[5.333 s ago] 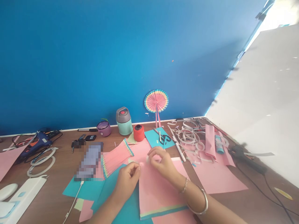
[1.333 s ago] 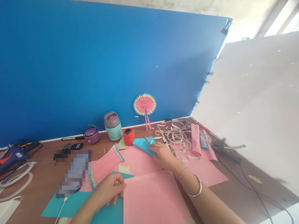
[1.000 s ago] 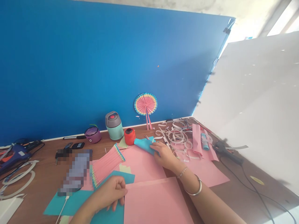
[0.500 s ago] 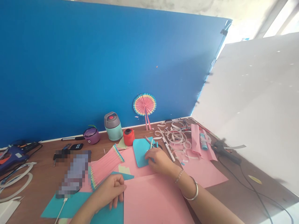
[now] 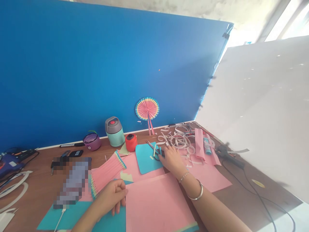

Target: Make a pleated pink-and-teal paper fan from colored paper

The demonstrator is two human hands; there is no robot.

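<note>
My left hand [image 5: 112,197] is closed at the left edge of a large pink paper sheet [image 5: 156,203], its thumb over the edge and its other fingers curled. My right hand [image 5: 172,161] reaches over the handles of dark scissors [image 5: 156,156], its thumb apart from the fingers. The hand covers the spot where a white pen lay, and its fingertips are partly hidden. The scissors lie on a blue rounded card [image 5: 145,161] with small paper scraps. A pleated pink paper strip [image 5: 107,172] with blue and yellow edges lies beyond my left hand.
A pleated paper fan [image 5: 147,109] leans on the blue board. Before it stand a red thread spool [image 5: 131,142], a turquoise flask [image 5: 114,132] and a purple pot [image 5: 92,141]. Curled white strips [image 5: 180,141] lie right, near a glue gun [image 5: 230,156] with its cord. A phone [image 5: 74,180] lies left.
My right hand has moved right, off the blue card's middle, over the scissors' handles and the pen. The pink sheet's striped lower edge has come into view. My left hand stays at its edge.
</note>
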